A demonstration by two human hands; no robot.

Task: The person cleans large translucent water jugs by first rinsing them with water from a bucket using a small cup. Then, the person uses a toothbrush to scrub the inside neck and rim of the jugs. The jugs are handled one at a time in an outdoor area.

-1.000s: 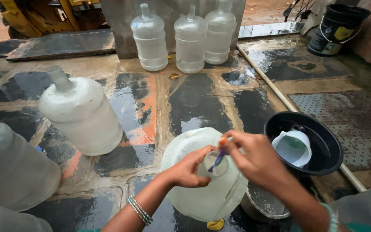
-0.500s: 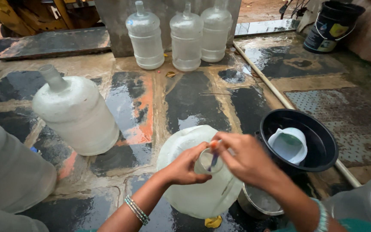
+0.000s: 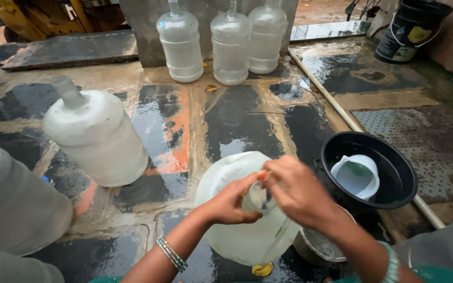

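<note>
Left hand (image 3: pixel 232 202) fingers clamped on clear jug (image 3: pixel 247 209) neck; right hand (image 3: pixel 297 191) fingers seemingly pinching something there.

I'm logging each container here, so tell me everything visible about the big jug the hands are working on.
The large water jug is translucent, whitish plastic, round-shouldered with a narrow neck. It stands on the wet paved ground, beside a black basin. The left hand grips the neck; the right hand is at its mouth, blurred. Its contents cannot be judged.

Both hands (image 3: pixel 268 196) at jug (image 3: pixel 237 230) neck, basin (image 3: pixel 394 162) beside
</note>
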